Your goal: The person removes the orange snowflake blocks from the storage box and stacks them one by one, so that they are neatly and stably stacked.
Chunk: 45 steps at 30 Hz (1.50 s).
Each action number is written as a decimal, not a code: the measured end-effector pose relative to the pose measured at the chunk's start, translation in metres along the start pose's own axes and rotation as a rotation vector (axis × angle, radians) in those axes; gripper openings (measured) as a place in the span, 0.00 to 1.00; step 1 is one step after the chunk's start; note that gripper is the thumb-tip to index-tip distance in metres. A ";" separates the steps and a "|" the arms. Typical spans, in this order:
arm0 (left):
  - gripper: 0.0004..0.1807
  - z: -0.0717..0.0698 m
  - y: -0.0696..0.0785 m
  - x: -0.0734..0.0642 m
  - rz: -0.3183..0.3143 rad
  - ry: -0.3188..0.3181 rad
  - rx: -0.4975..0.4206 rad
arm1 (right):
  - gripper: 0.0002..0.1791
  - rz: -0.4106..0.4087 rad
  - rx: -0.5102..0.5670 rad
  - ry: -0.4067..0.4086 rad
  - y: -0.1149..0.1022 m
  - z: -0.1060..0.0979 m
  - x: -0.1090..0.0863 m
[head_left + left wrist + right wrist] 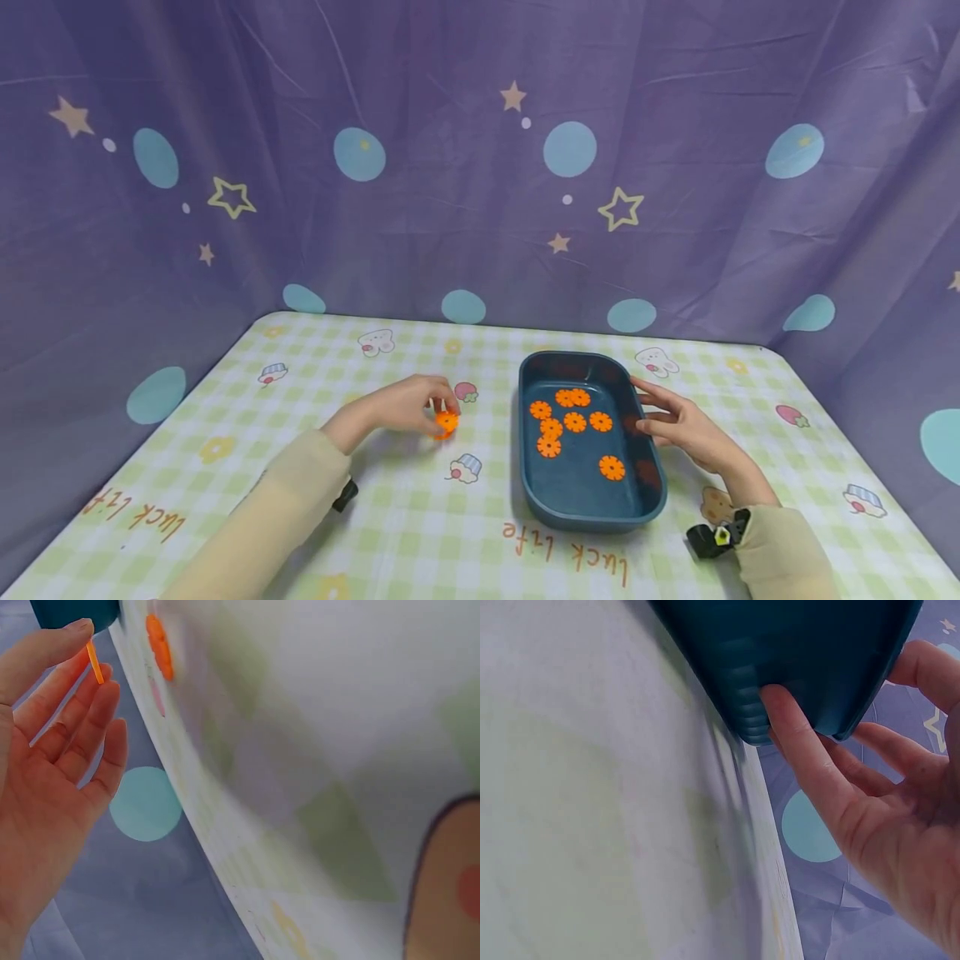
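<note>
Head cam sits farthest back, looking forward and down across the tablecloth [390, 533] to the curtain [450, 67] at 12 o'clock. Left wrist cam's super close, peering past the left hand [60, 772], cloth tipped steeply; right wrist's equally tight behind the right hand [907, 825]. Both share the tray [596, 525]: left's 11 o'clock, right's 1 o'clock.

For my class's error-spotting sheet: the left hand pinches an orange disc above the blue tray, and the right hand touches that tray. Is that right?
Not quite: in the head view, the left hand pinches the orange disc over the tablecloth, left of the blue tray.
</note>
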<state>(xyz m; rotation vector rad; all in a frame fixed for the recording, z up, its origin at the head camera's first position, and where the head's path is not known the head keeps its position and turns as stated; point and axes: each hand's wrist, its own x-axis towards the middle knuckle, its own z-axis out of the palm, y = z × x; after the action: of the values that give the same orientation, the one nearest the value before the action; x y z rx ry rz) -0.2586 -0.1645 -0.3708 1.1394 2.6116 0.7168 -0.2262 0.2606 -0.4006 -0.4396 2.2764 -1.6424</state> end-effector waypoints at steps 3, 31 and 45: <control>0.12 0.003 -0.005 -0.002 -0.008 -0.004 -0.010 | 0.38 0.004 0.001 0.000 0.000 0.000 0.000; 0.13 0.016 -0.018 -0.001 -0.055 -0.044 0.013 | 0.38 0.008 -0.005 0.008 0.001 0.001 0.001; 0.14 0.017 -0.016 -0.001 -0.053 -0.043 0.019 | 0.38 -0.004 -0.004 0.006 0.005 -0.002 0.001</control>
<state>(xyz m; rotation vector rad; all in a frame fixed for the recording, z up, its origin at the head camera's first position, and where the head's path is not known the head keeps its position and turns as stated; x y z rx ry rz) -0.2618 -0.1692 -0.3933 1.0736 2.6077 0.6511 -0.2286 0.2629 -0.4053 -0.4407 2.2844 -1.6438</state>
